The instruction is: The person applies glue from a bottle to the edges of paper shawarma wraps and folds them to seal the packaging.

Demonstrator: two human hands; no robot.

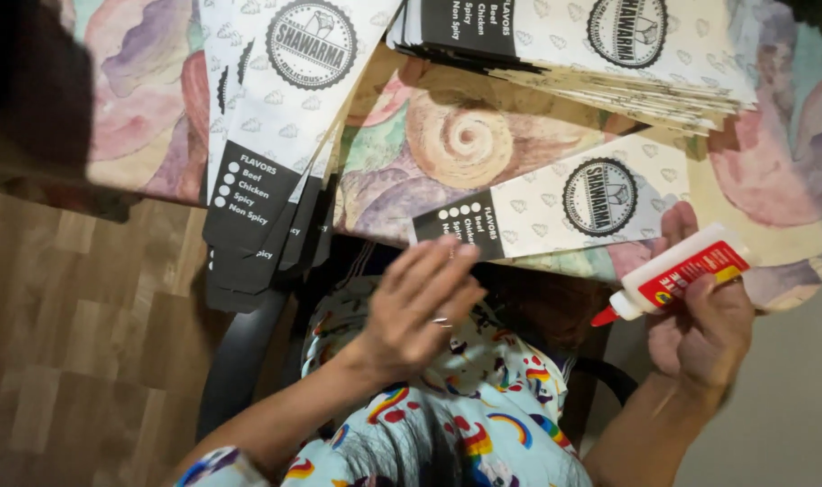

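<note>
Left of the left hand's fingers: a fanned pile of paper sleeves (pixel 276 135), white with black ends, hanging over the desk (pixel 140 99) edge above the wood floor (pixel 68 316)

Left hand (pixel 420 311): open and flat, fingers (pixel 443 261) straight and close together, gripping nothing. Fingertips touch the black end of a single paper sleeve (pixel 555 207) lying flat on the desk just beyond them

That single sleeve runs from the left fingertips across toward the right hand, tilted, round black stamp near its middle

Up past both sets of fingers: a second stack of paper sleeves (pixel 609 54), thick, fanned at its lower edge, well apart from either hand

Right hand (pixel 700 329): closed around a glue bottle (pixel 677 275), white with a red label, fingers wrapped over the bottle body. Red nozzle points left, toward the left hand, in the air off the desk edge, not touching the sleeve. Cap on or off: cannot tell

Desk cover is a pastel print with a spiral shape just beyond the single sleeve

Below the fingers: the person's lap in rainbow-print cloth (pixel 465 424), dark chair arm (pixel 240 361) to the left of it
</note>
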